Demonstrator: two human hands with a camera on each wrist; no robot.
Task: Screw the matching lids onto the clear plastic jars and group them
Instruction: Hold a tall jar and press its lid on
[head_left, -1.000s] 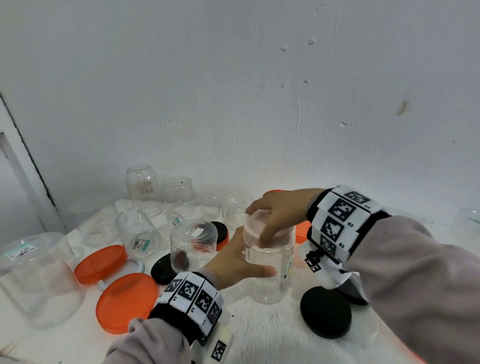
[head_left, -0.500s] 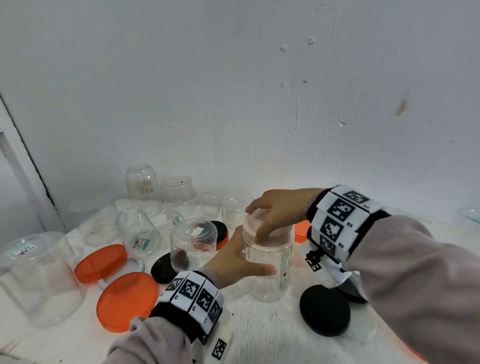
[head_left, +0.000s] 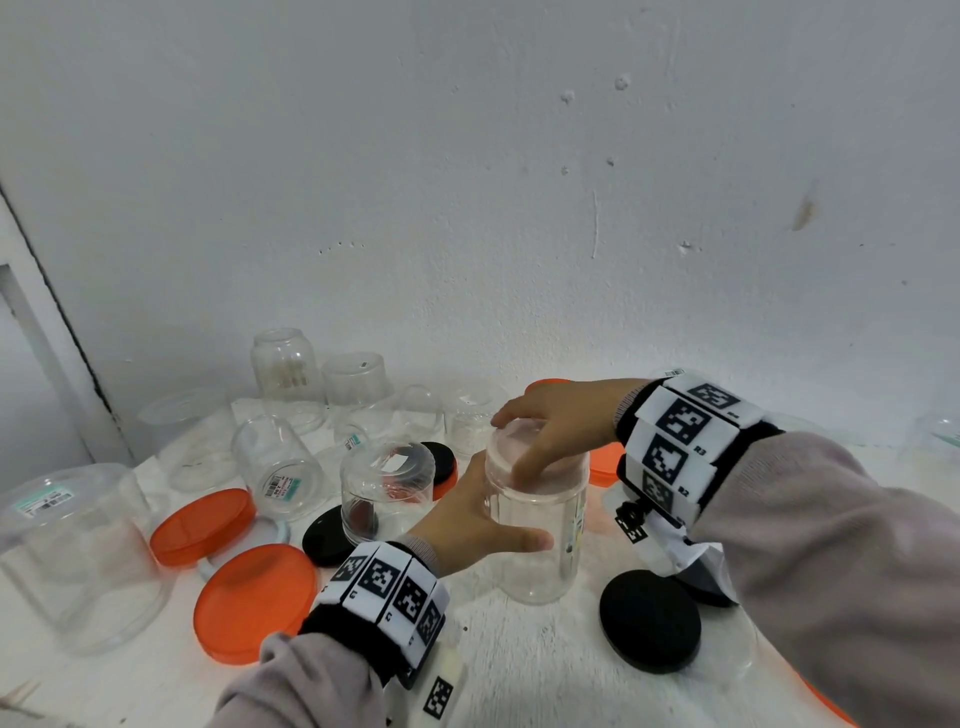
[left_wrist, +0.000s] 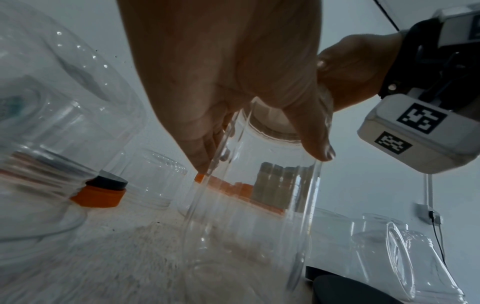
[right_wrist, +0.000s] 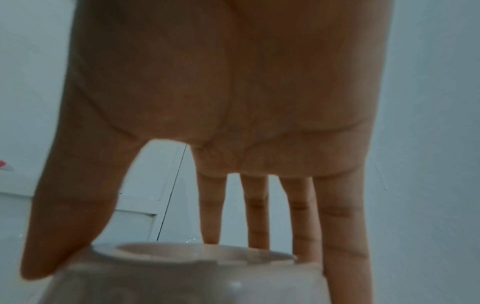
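A tall clear plastic jar (head_left: 537, 540) stands upright on the white table (head_left: 519, 665), near the middle of the cluttered surface. The person's left hand (head_left: 470, 519) wraps around the jar's upper body from the left, thumb lying across the front wall and fingers curled behind; the left wrist view shows those fingers seen through the plastic. The right hand (head_left: 558, 421) comes down from above and grips the translucent pale lid (head_left: 535, 457) sitting on the jar's mouth, thumb on the near rim and fingers spread over the far rim, as the right wrist view confirms (right_wrist: 259, 123). Whether the lid is fully threaded cannot be told.

To the left, a smaller clear jar (head_left: 387, 488) stands upside down just beside the left hand, with other clear jars behind it toward the wall. Two orange lids (head_left: 254, 603) lie flat at the near left, beside a large clear container (head_left: 78, 551). A black lid (head_left: 649, 621) lies on the table to the right of the held jar, under the right forearm, and another black lid (head_left: 324, 535) lies left of the left wrist
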